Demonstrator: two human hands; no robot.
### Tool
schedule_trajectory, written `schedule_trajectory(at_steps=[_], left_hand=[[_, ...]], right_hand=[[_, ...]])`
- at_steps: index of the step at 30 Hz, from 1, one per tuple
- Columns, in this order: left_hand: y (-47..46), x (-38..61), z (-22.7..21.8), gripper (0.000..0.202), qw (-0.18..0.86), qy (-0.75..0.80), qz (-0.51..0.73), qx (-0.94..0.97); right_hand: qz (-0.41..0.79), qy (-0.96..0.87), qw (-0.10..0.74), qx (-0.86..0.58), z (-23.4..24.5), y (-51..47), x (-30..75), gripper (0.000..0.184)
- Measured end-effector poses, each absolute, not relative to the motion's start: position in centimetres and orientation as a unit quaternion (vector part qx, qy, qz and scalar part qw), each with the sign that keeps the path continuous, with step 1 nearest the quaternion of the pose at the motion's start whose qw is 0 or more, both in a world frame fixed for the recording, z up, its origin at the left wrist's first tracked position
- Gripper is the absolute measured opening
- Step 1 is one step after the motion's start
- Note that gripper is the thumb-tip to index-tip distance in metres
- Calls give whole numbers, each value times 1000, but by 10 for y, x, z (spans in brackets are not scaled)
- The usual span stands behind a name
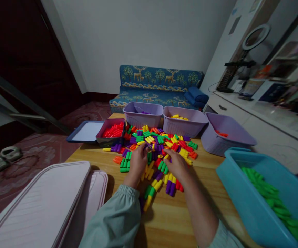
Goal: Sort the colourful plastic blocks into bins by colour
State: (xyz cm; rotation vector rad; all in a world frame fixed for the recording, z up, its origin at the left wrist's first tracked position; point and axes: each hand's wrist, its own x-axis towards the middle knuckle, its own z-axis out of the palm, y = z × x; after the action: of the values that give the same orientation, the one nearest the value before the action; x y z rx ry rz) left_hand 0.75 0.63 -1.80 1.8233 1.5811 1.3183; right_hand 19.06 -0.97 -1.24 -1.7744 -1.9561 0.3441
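Note:
Bullet-shaped plastic building blocks (161, 139) in red, orange, yellow, green and purple lie heaped on the wooden table (169, 213), many joined in short rows. At the heap's left side is my left hand (137, 162), its fingertips closed around a small purple block (148, 146). My right hand (176, 164) reaches in from the right, thumb and index finger around a yellow block (166, 157). The two hands are a short way apart, with loose blocks between them. Green joined blocks (163, 167) lie just under the right fingertips.
Behind the heap stand lilac bins with purple blocks (143, 119), yellow blocks (186, 125) and orange blocks (226, 136). A dark box (110, 141) of red blocks stands left, beside a lid (86, 131). A blue bin (242, 182) holds green blocks; pale lids (50, 199) lie front left.

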Motion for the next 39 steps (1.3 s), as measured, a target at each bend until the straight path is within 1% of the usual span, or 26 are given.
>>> schedule_trajectory(at_steps=[2, 4, 6, 9, 12, 14, 17, 19, 21, 23, 24, 26, 28, 32, 35, 39], left_hand=[[6, 7, -17, 30, 195, 578, 496, 618], [7, 7, -17, 29, 224, 575, 532, 580], [8, 8, -17, 32, 303, 558, 560, 533], [10, 10, -18, 38, 441, 514, 567, 469], [11, 11, -19, 42, 498, 480, 566, 447], [12, 11, -21, 46, 505, 478, 567, 442], [11, 12, -21, 51, 513, 479, 571, 426], [8, 13, -17, 54, 534, 467, 573, 411], [5, 14, -11, 57, 561, 450, 569, 399], [2, 15, -6, 58, 580, 432, 567, 394], [1, 16, -4, 59, 585, 424, 567, 395], [1, 16, -4, 58, 591, 414, 560, 406], [1, 18, -6, 57, 593, 414, 546, 422], [3, 20, -8, 57, 589, 433, 544, 411], [2, 17, -5, 56, 582, 446, 570, 372], [3, 7, -6, 50, 551, 454, 599, 362]], right_hand=[[121, -726, 219, -640, -11, -10, 191, 45], [117, -735, 210, -634, -9, -10, 192, 48], [111, -737, 206, -634, -7, -11, 192, 47], [94, -726, 191, -654, -3, -14, 192, 44], [76, -715, 196, -667, -4, -15, 193, 42], [69, -703, 242, -665, -6, -14, 193, 32], [107, -660, 373, -644, -8, -11, 189, 21], [195, -606, 461, -618, -8, -12, 181, 21], [313, -548, 506, -588, -7, -14, 171, 29], [403, -508, 513, -562, -6, -18, 162, 36], [428, -499, 510, -555, -5, -20, 159, 39], [443, -497, 504, -550, -4, -22, 155, 44], [438, -509, 492, -555, -4, -23, 156, 46], [390, -543, 474, -573, -2, -22, 161, 33], [354, -532, 502, -583, 0, -21, 165, 29], [309, -497, 553, -593, 0, -19, 171, 32]])
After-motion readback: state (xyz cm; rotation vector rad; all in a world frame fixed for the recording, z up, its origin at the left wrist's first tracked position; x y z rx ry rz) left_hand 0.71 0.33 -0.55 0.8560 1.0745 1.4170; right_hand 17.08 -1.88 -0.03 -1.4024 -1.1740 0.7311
